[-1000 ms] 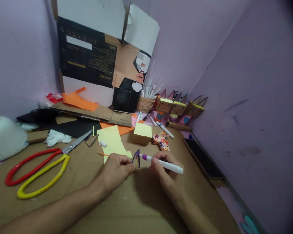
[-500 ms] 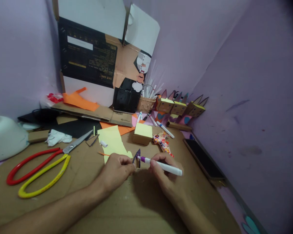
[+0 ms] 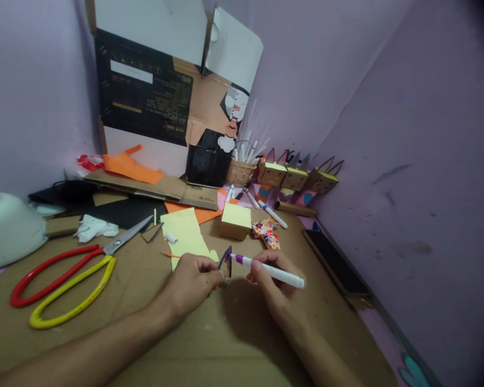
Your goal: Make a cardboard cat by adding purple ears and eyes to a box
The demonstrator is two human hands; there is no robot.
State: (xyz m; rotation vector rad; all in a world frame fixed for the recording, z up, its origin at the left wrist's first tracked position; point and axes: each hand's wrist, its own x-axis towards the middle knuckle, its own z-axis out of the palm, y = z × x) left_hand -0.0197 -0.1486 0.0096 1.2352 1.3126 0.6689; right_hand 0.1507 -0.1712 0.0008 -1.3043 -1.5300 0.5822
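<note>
The left hand (image 3: 197, 279) is pinched almost shut on a little pointy piece (image 3: 226, 262) with dark purple edges, which sticks up between the two hands. The right hand (image 3: 276, 277) is curled around a white marker (image 3: 274, 271), and its purple end points at the little piece, right by its top. Just past the left hand is a torn yellow paper (image 3: 185, 231) with a small white cap (image 3: 170, 238) on it. Past the gap between the hands sits a small box (image 3: 236, 221) with a yellow top. A flowery scrap (image 3: 266, 232) lies just past the right hand. Big scissors (image 3: 105, 258) with one red and one yellow handle lie to the left of the left hand. A black phone (image 3: 334, 260) is to the right of the right hand.
</note>
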